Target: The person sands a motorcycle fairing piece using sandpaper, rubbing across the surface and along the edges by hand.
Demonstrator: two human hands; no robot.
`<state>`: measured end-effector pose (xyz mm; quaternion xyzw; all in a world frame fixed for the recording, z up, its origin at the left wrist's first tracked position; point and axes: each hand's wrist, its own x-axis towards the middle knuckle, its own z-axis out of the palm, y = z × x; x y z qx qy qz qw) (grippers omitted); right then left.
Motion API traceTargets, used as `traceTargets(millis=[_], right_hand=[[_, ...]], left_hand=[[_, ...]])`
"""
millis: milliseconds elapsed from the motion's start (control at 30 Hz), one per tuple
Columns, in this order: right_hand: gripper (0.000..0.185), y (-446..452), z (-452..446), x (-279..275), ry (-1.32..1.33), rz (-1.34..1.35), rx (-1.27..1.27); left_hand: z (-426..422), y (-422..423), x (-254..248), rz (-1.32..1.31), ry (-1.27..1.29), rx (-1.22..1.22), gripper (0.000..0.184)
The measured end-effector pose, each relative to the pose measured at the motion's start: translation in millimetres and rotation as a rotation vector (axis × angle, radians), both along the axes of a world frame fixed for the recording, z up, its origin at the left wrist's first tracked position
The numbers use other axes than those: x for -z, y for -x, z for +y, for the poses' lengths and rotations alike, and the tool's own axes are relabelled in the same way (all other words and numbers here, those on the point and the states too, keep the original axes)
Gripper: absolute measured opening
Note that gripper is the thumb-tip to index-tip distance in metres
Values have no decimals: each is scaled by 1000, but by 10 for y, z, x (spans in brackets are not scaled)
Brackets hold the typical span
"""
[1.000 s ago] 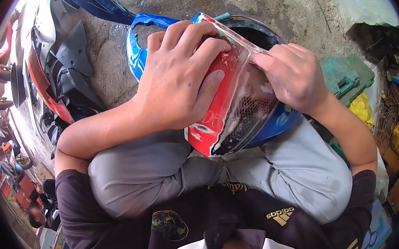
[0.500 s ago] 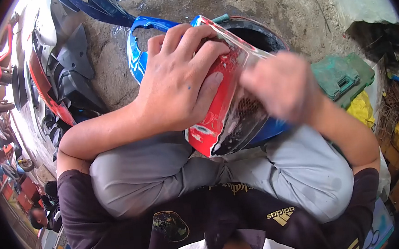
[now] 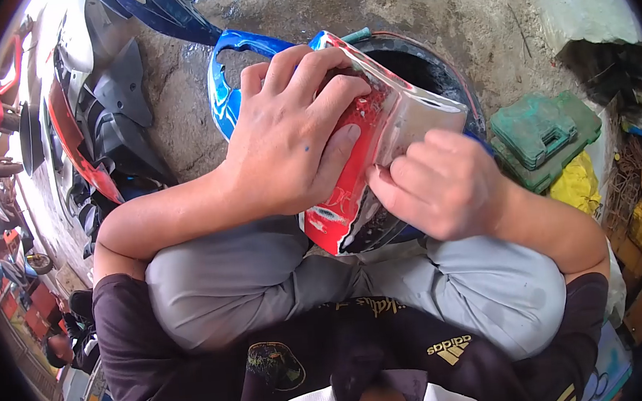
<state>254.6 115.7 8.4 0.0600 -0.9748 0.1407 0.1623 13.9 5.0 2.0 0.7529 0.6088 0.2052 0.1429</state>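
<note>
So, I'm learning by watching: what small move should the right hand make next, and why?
Probably slide the right hand up over the pale area of the red panel: that area lies uncovered just above the curled hand, its surface looks uneven in tone, and the left hand is spread over the red part, which seems to steady it.

Green plastic case (image 3: 534,129) out R of R hand (image 3: 440,183), crumpled yellow sheet (image 3: 578,186) right by it, brownish wiry junk (image 3: 625,173) farther R. L of L hand (image 3: 293,127): blk/gray panels (image 3: 129,144) + red-orange pc (image 3: 65,134). Another person (image 3: 82,346) way farther L, tiny tbh.
</note>
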Motion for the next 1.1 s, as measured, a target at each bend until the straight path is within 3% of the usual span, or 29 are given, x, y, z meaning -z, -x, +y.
traceTargets(millis=[33,133,233,267,367,433,500,567,633,733,833,967,1033,1100], right_hand=[[26,8,70,-3,-19,-14,-9],[26,44,468,235,88,-11,303],[27,40,25,115,67,78,21],[28,-6,-117,-23,131,-35,-41],[27,38,190,148,44,43,107],[25,32,417,187,126,-49,283],[25,45,155,77,7,-10,119],[25,-8,-176,-7,141,6,-29],[24,9,-13,29,0,29,2],[21,7,435,301,95,-18,377],[16,-13,45,52,-61,-6,149],[17,4,64,121,-19,58,120],[15,-35,332,177,116,-36,383],[13,-183,504,36,-10,-51,436]], left_hand=[[-7,1,6,-1,-4,4,47],[26,1,24,-16,5,0,48],[2,6,-17,11,20,2,48],[2,4,-19,13,10,6,48],[-6,-6,13,-1,-3,13,48],[14,-1,17,-18,6,-2,48],[29,20,-24,11,24,1,47],[-15,0,-24,29,7,8,46],[-12,-4,0,21,-3,10,46],[11,4,9,2,-6,0,46],[-25,4,3,5,-9,6,46],[-17,-21,23,4,-28,1,43],[6,-13,45,9,-52,-5,41],[34,22,61,19,-60,15,41]])
